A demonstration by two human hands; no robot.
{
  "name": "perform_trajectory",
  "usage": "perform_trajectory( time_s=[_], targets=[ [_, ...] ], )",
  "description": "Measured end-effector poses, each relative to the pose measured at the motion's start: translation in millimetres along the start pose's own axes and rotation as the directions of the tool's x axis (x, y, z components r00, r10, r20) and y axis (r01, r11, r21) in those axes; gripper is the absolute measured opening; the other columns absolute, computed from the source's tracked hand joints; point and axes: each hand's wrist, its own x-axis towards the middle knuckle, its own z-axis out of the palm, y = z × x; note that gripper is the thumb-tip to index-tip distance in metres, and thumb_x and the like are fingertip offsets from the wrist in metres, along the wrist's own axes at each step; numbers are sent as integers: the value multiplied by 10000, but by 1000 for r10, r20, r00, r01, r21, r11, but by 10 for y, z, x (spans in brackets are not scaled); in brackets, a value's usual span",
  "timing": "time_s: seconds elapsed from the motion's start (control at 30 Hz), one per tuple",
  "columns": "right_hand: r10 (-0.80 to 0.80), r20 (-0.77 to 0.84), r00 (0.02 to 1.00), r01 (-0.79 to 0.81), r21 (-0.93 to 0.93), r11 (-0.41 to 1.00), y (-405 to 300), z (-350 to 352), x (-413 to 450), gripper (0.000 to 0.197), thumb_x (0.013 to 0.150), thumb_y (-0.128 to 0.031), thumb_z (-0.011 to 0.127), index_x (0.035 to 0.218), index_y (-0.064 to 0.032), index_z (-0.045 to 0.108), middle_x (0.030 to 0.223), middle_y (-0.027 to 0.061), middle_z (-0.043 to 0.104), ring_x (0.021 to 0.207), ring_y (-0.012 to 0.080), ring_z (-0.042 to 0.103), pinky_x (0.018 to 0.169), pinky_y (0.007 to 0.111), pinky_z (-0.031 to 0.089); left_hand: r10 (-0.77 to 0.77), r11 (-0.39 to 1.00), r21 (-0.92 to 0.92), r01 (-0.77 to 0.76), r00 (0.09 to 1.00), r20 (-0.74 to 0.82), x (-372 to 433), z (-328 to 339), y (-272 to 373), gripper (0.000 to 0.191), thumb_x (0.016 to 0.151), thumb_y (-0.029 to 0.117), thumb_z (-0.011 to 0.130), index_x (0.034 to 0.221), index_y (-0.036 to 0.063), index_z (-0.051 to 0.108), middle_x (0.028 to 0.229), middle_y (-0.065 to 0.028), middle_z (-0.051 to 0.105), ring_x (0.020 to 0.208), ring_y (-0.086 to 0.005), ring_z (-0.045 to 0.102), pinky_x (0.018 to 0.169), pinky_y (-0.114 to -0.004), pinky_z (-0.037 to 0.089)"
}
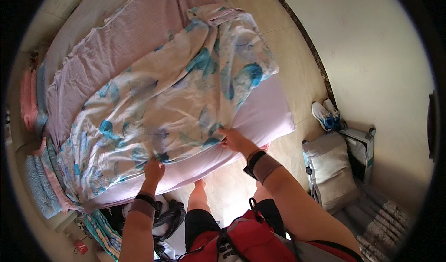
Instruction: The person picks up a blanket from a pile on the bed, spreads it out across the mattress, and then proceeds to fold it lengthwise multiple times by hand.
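A white quilt with a teal and grey leaf print lies wrinkled across a bed, over a pale pink-lilac sheet. My left hand grips the quilt's near edge. Farther right along that same edge, my right hand pinches the cloth between thumb and fingers. The quilt's far right corner is folded over on itself. Beyond it, the lilac bedding is bunched in ridges. Both wrists wear dark bands.
Folded pink and blue bedding is stacked at the bed's left end. Bags sit on the floor by my left arm. To the right are white-and-blue sneakers, a folding cot with a grey pillow, and the wall.
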Motion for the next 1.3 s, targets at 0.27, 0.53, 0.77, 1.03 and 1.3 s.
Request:
perform_trajectory(
  time_s=[0.27, 0.53, 0.77, 1.03, 1.3],
  targets=[
    [-392, 96, 915, 218, 700, 681, -1759, -859, -345, 271, 923, -338, 476, 860, -86, 552, 699, 52, 577, 690, 211, 568, 697, 342, 463, -94, 942, -337, -4, 957, -274, 497, -203, 2279, 972, 618, 328, 776, 1398, 153, 223, 1284, -349, 307, 1237, -503, 230, 1042, -497, 194],
    [-398, -308, 864, 488, 320, 812, -2671, -1363, -308, 239, 856, -170, 556, 1028, -12, 506, 847, 99, 560, 690, 222, 556, 531, 385, 449, -89, 951, -304, 49, 989, -119, 498, -266, 2178, 1088, 606, 326, 785, 1432, 261, 80, 1353, -428, 72, 1287, -547, 65, 1052, -515, 165],
    [-527, -555, 643, 582, -93, 808, -2000, -2379, -920, 427, 816, -122, 595, 1211, -175, 442, 1016, 59, 545, 839, 204, 575, 535, 322, 508, -88, 926, -374, 60, 994, -59, 453, -358, 2113, 1040, 635, 295, 776, 1423, 321, 97, 1371, -390, 59, 1279, -554, 77, 1043, -508, 218],
    [-355, -505, 787, 465, 107, 879, -2015, -2471, -940, 280, 827, -78, 541, 1104, -82, 502, 955, 85, 577, 728, 231, 598, 525, 335, 521, -151, 921, -378, 98, 982, -112, 379, -390, 2206, 1039, 621, 308, 790, 1411, 346, 117, 1379, -376, 81, 1292, -536, 72, 1030, -520, 244],
    [-358, -394, 846, 486, 296, 822, -2410, -2599, -879, 280, 775, -11, 522, 1052, -50, 512, 961, 78, 568, 798, 211, 592, 596, 338, 527, 158, 984, 168, -63, 752, -640, 372, -360, 2980, 708, 596, 178, 729, 1236, 143, 427, 1144, -137, 455, 1081, -306, 443, 894, -443, 359]
  ],
)
